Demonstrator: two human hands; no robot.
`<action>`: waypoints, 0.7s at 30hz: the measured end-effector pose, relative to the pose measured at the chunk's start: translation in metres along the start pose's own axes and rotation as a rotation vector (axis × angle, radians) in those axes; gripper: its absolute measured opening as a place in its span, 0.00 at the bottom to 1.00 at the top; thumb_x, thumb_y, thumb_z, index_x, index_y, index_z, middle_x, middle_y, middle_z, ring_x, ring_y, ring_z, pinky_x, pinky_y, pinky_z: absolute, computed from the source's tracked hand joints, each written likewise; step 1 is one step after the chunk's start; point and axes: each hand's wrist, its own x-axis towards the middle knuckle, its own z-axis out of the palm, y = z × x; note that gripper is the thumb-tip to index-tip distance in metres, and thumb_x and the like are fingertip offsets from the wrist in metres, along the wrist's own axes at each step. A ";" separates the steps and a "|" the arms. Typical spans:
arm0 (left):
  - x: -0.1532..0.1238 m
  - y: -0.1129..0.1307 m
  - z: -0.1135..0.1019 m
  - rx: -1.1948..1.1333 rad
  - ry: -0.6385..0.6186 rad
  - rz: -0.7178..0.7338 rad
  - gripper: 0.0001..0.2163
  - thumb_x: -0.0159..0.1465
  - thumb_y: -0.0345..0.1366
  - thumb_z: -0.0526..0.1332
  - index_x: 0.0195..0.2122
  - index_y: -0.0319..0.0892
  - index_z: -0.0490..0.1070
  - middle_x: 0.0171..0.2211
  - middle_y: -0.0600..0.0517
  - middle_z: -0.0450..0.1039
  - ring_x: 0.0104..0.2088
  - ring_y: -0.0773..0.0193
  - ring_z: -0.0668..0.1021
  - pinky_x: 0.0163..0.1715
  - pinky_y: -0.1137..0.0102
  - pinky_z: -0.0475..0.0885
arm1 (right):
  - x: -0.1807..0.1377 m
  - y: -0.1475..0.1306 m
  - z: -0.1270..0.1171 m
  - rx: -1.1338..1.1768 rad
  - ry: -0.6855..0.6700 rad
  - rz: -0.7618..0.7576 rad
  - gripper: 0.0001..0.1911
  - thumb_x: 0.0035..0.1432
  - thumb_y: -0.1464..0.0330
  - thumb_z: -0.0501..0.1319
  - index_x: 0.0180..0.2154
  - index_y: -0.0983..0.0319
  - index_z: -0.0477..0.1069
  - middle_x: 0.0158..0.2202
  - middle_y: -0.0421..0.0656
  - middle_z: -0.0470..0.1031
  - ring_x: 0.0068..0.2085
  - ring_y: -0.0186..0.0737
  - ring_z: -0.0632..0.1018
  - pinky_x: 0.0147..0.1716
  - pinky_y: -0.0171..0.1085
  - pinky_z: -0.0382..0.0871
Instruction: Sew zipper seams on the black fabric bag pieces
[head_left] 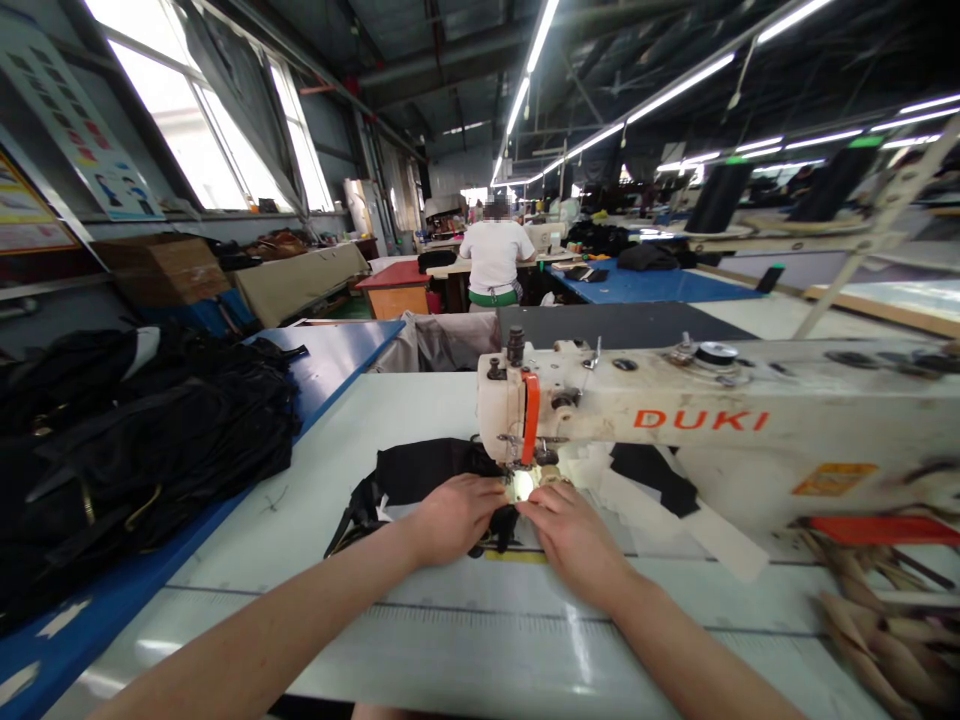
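Note:
A white sewing machine (705,415) marked DUKI stands on the pale table (420,630). A black fabric piece (420,472) lies under its needle head, lit by a small lamp. My left hand (454,515) rests on the black fabric just left of the needle, fingers curled and pressing down on the cloth. My right hand (574,535) lies on the right side of the needle, fingers together at the fabric's edge by the presser foot. The fingertips of both hands almost meet in front of the needle.
A big heap of black garments (142,440) fills the blue table on the left. Empty thread cones (885,630) lie at the right edge. A person in a white shirt (495,262) sits at a far table, back turned. Black thread spools (716,195) stand above the machine.

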 end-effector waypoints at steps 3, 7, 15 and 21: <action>0.000 0.001 0.000 0.003 0.002 -0.019 0.15 0.65 0.28 0.51 0.52 0.41 0.68 0.51 0.47 0.71 0.52 0.60 0.72 0.55 0.62 0.66 | 0.001 0.000 0.000 0.032 -0.010 -0.010 0.13 0.58 0.79 0.53 0.42 0.62 0.72 0.36 0.45 0.70 0.42 0.43 0.67 0.43 0.41 0.63; 0.000 0.002 0.000 0.014 0.000 -0.017 0.15 0.65 0.28 0.51 0.51 0.41 0.68 0.51 0.47 0.71 0.53 0.61 0.71 0.55 0.64 0.65 | 0.002 0.001 0.001 0.057 -0.013 -0.016 0.13 0.57 0.80 0.54 0.39 0.61 0.73 0.35 0.44 0.70 0.41 0.42 0.67 0.41 0.40 0.64; 0.001 0.001 -0.002 0.049 -0.018 0.005 0.16 0.64 0.27 0.51 0.51 0.42 0.67 0.51 0.47 0.70 0.52 0.60 0.71 0.54 0.62 0.66 | 0.002 0.003 0.004 0.055 0.029 0.014 0.15 0.57 0.80 0.54 0.41 0.61 0.72 0.37 0.45 0.71 0.41 0.44 0.67 0.43 0.41 0.64; 0.001 0.003 -0.001 0.045 -0.001 -0.001 0.15 0.64 0.27 0.51 0.50 0.41 0.68 0.50 0.47 0.70 0.52 0.60 0.71 0.54 0.63 0.65 | 0.005 0.001 0.005 0.014 -0.007 0.003 0.14 0.57 0.79 0.54 0.41 0.60 0.72 0.36 0.44 0.70 0.40 0.42 0.67 0.42 0.41 0.63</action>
